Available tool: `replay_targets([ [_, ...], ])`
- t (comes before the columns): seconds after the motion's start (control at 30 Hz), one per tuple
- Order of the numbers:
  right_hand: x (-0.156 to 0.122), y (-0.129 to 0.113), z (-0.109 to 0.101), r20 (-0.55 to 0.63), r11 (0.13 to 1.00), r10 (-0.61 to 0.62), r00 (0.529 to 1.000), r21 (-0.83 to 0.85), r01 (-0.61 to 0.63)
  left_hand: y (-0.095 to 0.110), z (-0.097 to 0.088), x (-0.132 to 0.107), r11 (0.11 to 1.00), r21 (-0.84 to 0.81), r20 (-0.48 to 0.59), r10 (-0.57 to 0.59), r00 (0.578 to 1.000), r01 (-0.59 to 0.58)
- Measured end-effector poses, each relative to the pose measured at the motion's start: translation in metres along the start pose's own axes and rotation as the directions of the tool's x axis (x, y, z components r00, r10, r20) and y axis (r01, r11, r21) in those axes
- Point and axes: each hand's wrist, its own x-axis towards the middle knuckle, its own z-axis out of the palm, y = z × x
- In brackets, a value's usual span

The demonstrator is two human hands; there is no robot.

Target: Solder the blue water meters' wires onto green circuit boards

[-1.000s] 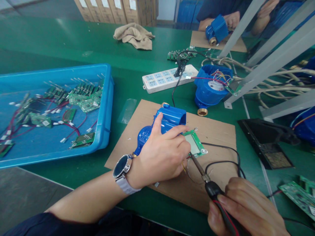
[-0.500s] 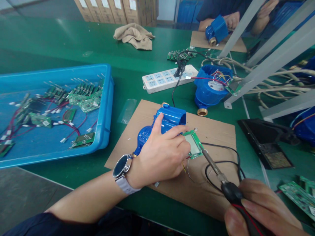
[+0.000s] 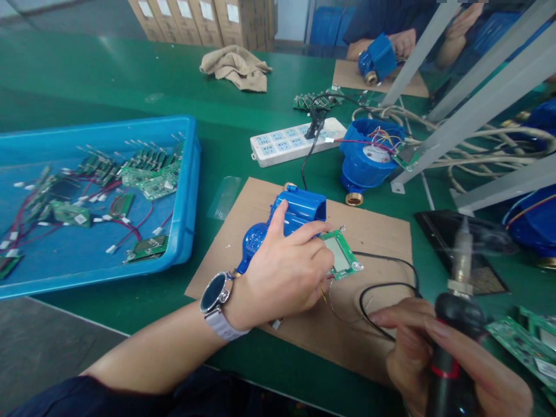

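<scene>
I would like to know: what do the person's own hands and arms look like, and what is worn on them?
Both the left hand and right hand are ungloved. The left wrist wears a round, dark-faced watch with silvery case and pale strap. A dark sleeve ends on that forearm.

Meter [image 3: 302,202] on cardboard [image 3: 380,234] — tray [image 3: 186,231] left, power strip [image 3: 296,142] behind.

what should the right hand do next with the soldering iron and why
Probably set the soldering iron down at the black stand: the right hand holds it, tip clear of the green circuit board, and the stand lies just beyond.
</scene>
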Motion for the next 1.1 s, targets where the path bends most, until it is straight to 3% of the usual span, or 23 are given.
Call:
replay_targets([
  [0.1, 0.004, -0.004, 0.012, 0.028, 0.993, -0.119, 0.993, 0.013, 0.118, 0.0, 0.0, -0.001, 1.0, -0.006, 0.012, 0.001, 1.0, -0.001],
  [0.33, 0.009, -0.004, 0.032, 0.037, 0.962, -0.219, 0.975, 0.173, 0.21, -0.001, -0.001, -0.002, 1.0, -0.001, 0.017, 0.015, 1.0, -0.015],
  [0.5, 0.018, -0.011, 0.041, 0.005, 0.947, -0.278, 0.96, 0.166, 0.274, -0.002, -0.001, -0.002, 1.0, -0.001, 0.017, 0.03, 0.999, -0.03],
  [0.93, 0.018, -0.015, 0.042, -0.076, 0.956, -0.222, 0.972, 0.179, 0.232, -0.004, -0.003, -0.002, 0.999, 0.002, 0.017, 0.049, 0.999, -0.049],
  [1.1, 0.024, -0.02, 0.041, -0.095, 0.971, -0.138, 0.986, 0.183, 0.153, -0.003, -0.004, -0.002, 0.999, 0.0, 0.018, 0.042, 0.999, -0.042],
])
